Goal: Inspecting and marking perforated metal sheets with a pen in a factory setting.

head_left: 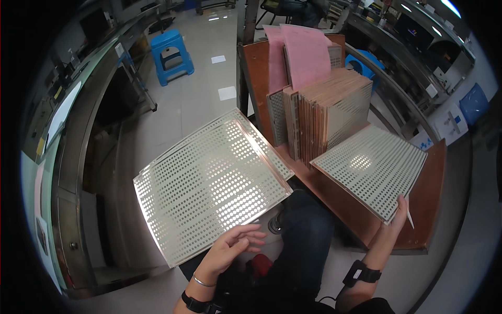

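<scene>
My left hand (239,245) is held at the near edge of a flat stack of perforated panels (193,193), its fingers loosely bent and apart with nothing in them. These panels have pale faces, rows of shiny round dots and copper-coloured edges. At the right, my right hand (396,219) grips the near corner of a single perforated panel (374,167), which is tilted over a brown board. A thin white pointed piece (410,213) shows beside that hand; whether the hand holds it I cannot tell. Behind the single panel stands an upright row of similar copper-edged panels (334,107).
Pink sheets (308,55) stand behind the upright row. The brown board (418,204) carries the row, with a curved metal rail (395,78) alongside. A blue stool (171,55) stands on the tiled floor. Workbenches line the left and the far right.
</scene>
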The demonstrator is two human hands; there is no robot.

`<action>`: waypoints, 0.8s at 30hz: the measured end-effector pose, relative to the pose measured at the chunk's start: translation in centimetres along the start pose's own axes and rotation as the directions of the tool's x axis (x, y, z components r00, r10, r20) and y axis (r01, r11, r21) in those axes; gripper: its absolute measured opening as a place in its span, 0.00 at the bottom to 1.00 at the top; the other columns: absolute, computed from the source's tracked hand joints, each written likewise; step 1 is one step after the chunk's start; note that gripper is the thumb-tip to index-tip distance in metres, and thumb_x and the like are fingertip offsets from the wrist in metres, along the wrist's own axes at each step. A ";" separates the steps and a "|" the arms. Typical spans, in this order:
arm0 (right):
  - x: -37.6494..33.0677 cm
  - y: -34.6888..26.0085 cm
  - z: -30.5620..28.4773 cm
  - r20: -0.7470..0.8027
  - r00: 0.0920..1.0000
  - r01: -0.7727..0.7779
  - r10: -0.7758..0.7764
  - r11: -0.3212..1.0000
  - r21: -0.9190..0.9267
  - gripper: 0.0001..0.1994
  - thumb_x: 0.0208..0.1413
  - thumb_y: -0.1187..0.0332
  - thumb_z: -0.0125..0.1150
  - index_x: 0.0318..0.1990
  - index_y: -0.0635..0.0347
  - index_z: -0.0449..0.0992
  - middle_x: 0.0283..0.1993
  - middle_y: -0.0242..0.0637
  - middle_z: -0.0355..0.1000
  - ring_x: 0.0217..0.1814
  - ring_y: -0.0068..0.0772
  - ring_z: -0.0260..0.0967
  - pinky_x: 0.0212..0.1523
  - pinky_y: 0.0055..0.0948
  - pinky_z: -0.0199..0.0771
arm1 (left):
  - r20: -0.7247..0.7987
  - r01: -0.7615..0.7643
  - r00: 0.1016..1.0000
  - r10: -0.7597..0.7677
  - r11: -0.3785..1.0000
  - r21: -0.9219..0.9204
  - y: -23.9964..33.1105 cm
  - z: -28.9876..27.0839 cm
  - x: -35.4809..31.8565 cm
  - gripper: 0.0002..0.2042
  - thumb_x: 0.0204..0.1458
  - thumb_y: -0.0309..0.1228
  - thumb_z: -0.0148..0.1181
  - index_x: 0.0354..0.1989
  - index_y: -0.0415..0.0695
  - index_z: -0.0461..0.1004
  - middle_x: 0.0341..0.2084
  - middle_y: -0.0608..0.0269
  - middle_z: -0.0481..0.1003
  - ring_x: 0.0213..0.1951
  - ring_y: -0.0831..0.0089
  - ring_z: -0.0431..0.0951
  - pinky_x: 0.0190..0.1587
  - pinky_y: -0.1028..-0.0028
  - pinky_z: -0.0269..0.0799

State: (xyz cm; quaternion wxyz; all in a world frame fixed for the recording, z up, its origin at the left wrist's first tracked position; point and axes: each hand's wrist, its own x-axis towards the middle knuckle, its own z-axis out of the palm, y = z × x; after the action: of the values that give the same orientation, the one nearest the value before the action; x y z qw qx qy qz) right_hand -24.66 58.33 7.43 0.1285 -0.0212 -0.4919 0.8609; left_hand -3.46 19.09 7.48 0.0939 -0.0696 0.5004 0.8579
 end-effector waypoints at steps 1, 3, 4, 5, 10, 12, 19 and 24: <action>1.2 0.7 -1.2 -0.045 0.999 -0.003 0.002 1.000 -0.010 0.21 0.58 0.76 0.39 0.60 0.70 0.58 0.55 0.52 0.65 0.54 0.42 0.67 0.55 0.37 0.70 | -0.002 -0.005 1.000 0.005 1.000 -0.006 -0.1 -0.3 -0.3 0.22 0.58 0.36 0.51 0.57 0.35 0.61 0.49 0.49 0.70 0.48 0.64 0.72 0.50 0.65 0.71; 3.0 1.9 -2.8 -0.098 0.995 -0.013 0.010 0.999 -0.030 0.22 0.56 0.79 0.39 0.60 0.71 0.58 0.56 0.52 0.64 0.56 0.42 0.66 0.56 0.37 0.69 | -0.067 -0.006 0.998 0.006 1.000 -0.013 0.0 -0.7 -1.1 0.22 0.58 0.36 0.51 0.57 0.35 0.62 0.48 0.49 0.70 0.48 0.64 0.73 0.50 0.65 0.72; 3.9 2.4 -3.5 -0.092 0.996 -0.014 0.011 0.999 -0.035 0.22 0.56 0.79 0.39 0.60 0.71 0.58 0.56 0.52 0.64 0.56 0.42 0.66 0.56 0.37 0.69 | -0.070 -0.009 0.998 0.008 1.000 -0.019 -0.1 -1.0 -1.4 0.22 0.58 0.36 0.51 0.57 0.35 0.62 0.48 0.49 0.70 0.48 0.64 0.73 0.50 0.65 0.72; 4.7 2.9 -3.6 -0.131 0.991 -0.032 0.023 0.997 -0.069 0.22 0.55 0.79 0.39 0.60 0.72 0.58 0.56 0.52 0.64 0.56 0.42 0.66 0.56 0.36 0.69 | -0.087 -0.019 0.996 0.016 0.999 -0.026 -0.1 -1.3 -1.7 0.20 0.59 0.33 0.49 0.56 0.35 0.62 0.48 0.50 0.70 0.48 0.64 0.73 0.50 0.66 0.71; 9.4 4.2 -2.1 -0.106 0.994 -0.033 0.002 0.954 -0.299 0.23 0.57 0.74 0.43 0.61 0.69 0.58 0.57 0.48 0.64 0.57 0.39 0.65 0.55 0.31 0.67 | -0.158 -0.040 0.987 0.037 0.999 -0.021 0.1 -1.8 -2.3 0.17 0.60 0.30 0.47 0.55 0.34 0.63 0.48 0.50 0.70 0.48 0.66 0.73 0.50 0.67 0.71; 10.7 4.3 1.5 -0.065 0.998 -0.004 -0.016 0.956 -0.293 0.23 0.60 0.65 0.47 0.61 0.64 0.59 0.57 0.44 0.65 0.57 0.37 0.64 0.53 0.31 0.67 | -0.170 -0.051 0.984 0.047 0.999 -0.019 0.3 -1.7 -2.3 0.18 0.59 0.31 0.48 0.55 0.34 0.63 0.47 0.50 0.71 0.47 0.65 0.73 0.50 0.67 0.72; 4.0 9.4 14.2 0.425 0.867 0.023 0.258 0.833 -0.553 0.23 0.62 0.59 0.48 0.62 0.59 0.61 0.57 0.46 0.66 0.55 0.36 0.68 0.47 0.29 0.73 | -0.236 -0.131 0.963 0.128 0.991 0.004 0.1 -2.7 -2.5 0.18 0.59 0.33 0.49 0.54 0.34 0.64 0.45 0.50 0.72 0.46 0.66 0.74 0.49 0.69 0.72; -5.2 13.7 16.8 0.684 0.717 0.456 0.137 0.650 -0.608 0.15 0.57 0.73 0.53 0.52 0.62 0.71 0.44 0.48 0.74 0.46 0.37 0.74 0.44 0.32 0.73 | -0.612 -0.221 0.718 0.332 0.942 0.252 0.8 -6.9 -5.5 0.13 0.59 0.25 0.45 0.50 0.35 0.68 0.46 0.53 0.72 0.47 0.68 0.73 0.51 0.71 0.69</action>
State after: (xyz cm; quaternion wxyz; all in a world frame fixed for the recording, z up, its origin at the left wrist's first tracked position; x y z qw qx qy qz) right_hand -25.16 36.35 3.93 0.0017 0.2906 -0.8086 0.5116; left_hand 1.86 12.19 5.94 -0.2087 -0.2774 0.5737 0.7419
